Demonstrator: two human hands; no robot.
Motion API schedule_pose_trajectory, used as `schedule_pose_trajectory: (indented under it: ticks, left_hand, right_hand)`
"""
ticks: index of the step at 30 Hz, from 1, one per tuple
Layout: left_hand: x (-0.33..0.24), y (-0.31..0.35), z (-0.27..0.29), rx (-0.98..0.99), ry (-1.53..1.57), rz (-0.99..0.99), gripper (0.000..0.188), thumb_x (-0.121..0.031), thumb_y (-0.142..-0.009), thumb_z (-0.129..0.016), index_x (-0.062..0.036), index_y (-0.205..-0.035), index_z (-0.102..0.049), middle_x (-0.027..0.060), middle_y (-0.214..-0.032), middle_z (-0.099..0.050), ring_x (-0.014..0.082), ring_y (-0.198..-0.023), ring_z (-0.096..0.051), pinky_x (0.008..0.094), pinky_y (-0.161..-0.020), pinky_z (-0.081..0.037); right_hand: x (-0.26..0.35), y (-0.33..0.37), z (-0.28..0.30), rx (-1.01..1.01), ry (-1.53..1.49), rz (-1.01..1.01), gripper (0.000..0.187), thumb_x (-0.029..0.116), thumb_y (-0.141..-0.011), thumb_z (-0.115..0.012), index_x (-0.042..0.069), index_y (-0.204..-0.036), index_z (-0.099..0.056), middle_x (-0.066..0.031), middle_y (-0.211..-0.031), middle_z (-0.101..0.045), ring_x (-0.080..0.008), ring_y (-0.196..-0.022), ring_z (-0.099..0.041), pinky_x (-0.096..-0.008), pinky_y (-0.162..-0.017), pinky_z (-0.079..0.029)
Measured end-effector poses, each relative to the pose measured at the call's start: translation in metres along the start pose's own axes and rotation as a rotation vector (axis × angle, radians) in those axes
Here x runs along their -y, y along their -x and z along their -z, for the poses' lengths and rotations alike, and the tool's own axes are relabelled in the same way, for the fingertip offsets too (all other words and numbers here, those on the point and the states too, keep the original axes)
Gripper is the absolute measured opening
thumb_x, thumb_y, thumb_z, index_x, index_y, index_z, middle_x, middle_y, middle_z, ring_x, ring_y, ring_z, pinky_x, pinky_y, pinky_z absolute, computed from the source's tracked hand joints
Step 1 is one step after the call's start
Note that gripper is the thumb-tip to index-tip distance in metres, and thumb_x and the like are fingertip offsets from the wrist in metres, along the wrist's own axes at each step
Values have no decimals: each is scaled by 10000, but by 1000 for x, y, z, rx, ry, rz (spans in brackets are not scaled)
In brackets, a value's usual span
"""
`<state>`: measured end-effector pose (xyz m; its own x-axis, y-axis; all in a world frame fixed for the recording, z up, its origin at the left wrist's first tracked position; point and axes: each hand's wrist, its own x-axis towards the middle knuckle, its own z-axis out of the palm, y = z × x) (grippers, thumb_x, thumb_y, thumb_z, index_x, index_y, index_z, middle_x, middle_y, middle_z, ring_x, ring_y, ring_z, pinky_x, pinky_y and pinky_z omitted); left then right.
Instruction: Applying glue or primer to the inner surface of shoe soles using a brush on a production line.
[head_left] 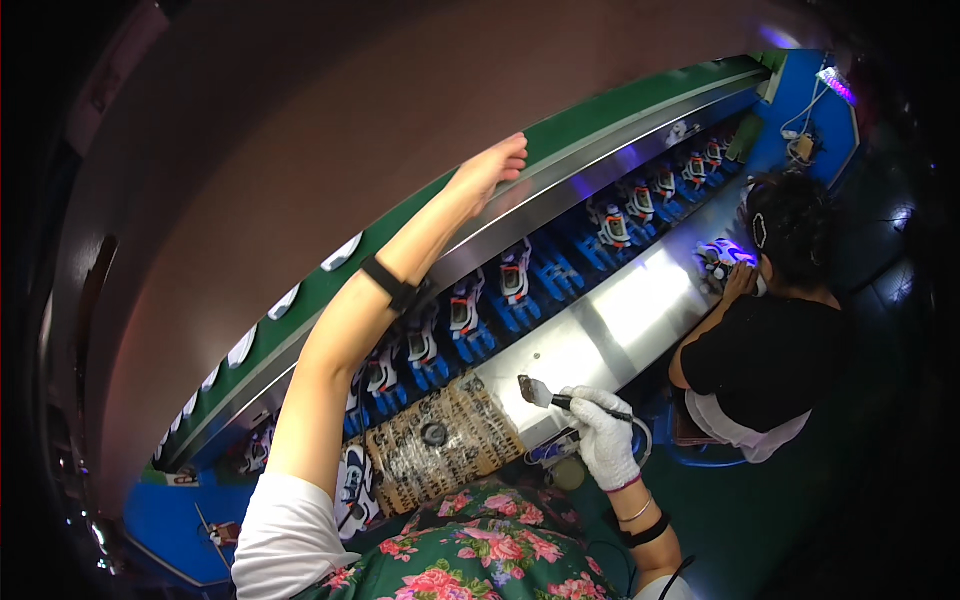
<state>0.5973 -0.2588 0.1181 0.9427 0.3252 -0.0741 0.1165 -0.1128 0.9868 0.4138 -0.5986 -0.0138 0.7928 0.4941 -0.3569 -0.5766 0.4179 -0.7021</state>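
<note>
My bare left hand (492, 168) reaches far across to the green conveyor belt (570, 122), over its near edge. Its fingers are curled together, and whatever they may hold is hidden. In a white knit glove, my right hand (604, 440) grips a flat brush (540, 392) by its dark handle. The brush head points left above the shiny metal worktop (560, 365), its bristles dark. Left of the brush, a stretch of the worktop is covered with brown cardboard under clear tape (440, 440), with a dark round thing (433, 434) on it.
Several white shoe soles (342, 252) lie along the belt's left part. Below it, blue racks (560, 275) carry a row of white shoe uppers (515, 270). One shoe (356, 485) stands by my left side. At right, a person (765, 330) handles a shoe (722, 255) under violet light.
</note>
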Motion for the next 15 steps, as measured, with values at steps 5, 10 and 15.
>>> schedule_pose_trajectory:
  ticks: [5, 10, 15]
  left_hand:
    - [19, -131, -5, -126, -888, -246, 904, -570, -890, -605, -8, -1526, -296, 299, -1474, -421, 415, -1407, -368, 441, -1164, -303]
    - [21, -186, 31, -139, -1168, -138, 722, -581, -835, -683, -38, -1285, -525, 246, -1280, -598, 395, -1180, -581, 434, -987, -469]
    - [4, -134, 12, -77, -469, -116, 388, -331, -856, -766, -57, -1066, -590, 133, -1122, -608, 227, -982, -619, 357, -846, -577]
  right_hand:
    - [10, 9, 8, -71, -24, 53, 155, -53, -833, -676, -38, -976, -734, -122, -921, -740, -123, -721, -649, -227, -663, -519]
    - [5, 7, 21, -119, -73, 58, 180, -65, -818, -648, -42, -978, -728, -156, -990, -733, -141, -754, -650, -248, -689, -520]
    - [10, 0, 29, -134, -25, 33, 190, -52, -828, -656, -41, -1004, -727, -127, -960, -734, -133, -741, -639, -254, -675, -512]
